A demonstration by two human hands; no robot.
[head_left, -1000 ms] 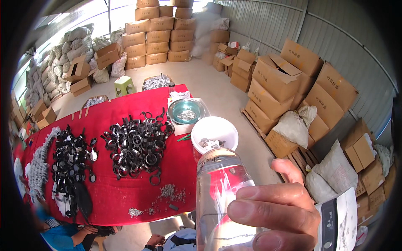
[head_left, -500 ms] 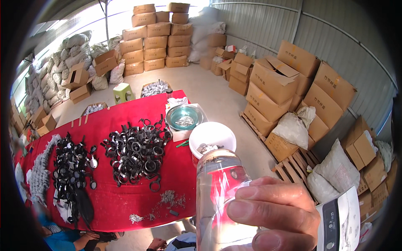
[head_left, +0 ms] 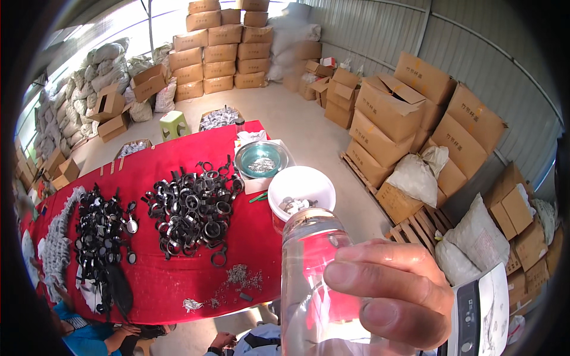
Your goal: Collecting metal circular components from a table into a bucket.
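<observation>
Right hand (head_left: 415, 299), fingers (head_left: 380, 276) grasping a clear cylinder (head_left: 312, 261) in the near centre, before the white bucket (head_left: 317, 185); the uppermost finger, raised one second earlier, now lies lower.

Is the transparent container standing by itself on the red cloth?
No, the right hand holds the transparent container up in the foreground, with the red cloth lying beyond it.

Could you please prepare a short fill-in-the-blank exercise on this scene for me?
1. The clear bottle is held in the person's ____ hand.
2. The large tablecloth under the pile of black ring-shaped parts is ____ in colour.
3. The plastic stool beyond the tablecloth is light ____.
4. The tall stacked boxes at the back are made of brown ____.

Missing words: right; red; green; cardboard.
</observation>
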